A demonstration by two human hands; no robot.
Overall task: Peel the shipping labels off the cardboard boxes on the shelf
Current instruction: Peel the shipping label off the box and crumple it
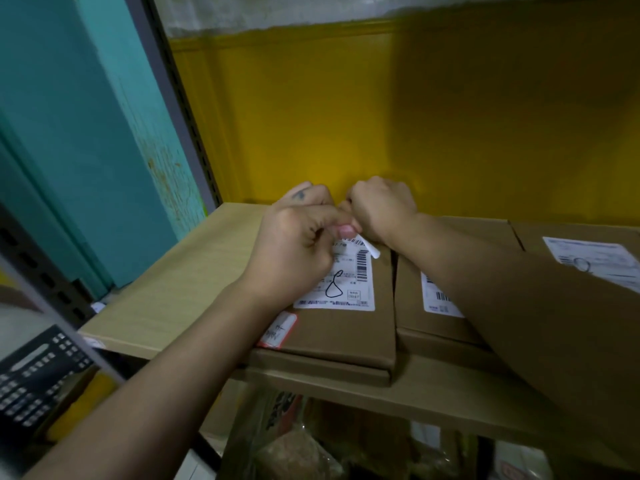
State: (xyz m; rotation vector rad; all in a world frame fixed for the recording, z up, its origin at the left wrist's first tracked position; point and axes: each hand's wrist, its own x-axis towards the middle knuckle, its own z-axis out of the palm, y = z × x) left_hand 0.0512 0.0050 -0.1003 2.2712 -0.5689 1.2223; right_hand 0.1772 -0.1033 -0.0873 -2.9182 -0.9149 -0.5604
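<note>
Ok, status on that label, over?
Left hand pinching lifted corner of shipping label. Right hand curled at far edge of box, grasp unclear. Label mostly stuck down. Nothing in the way.

L hand [298, 244] pinches lifted top corner of shipping label [349, 285] on leftmost cardboard box [346, 329]; R hand [381, 213] curled beside it, grip hidden.
</note>
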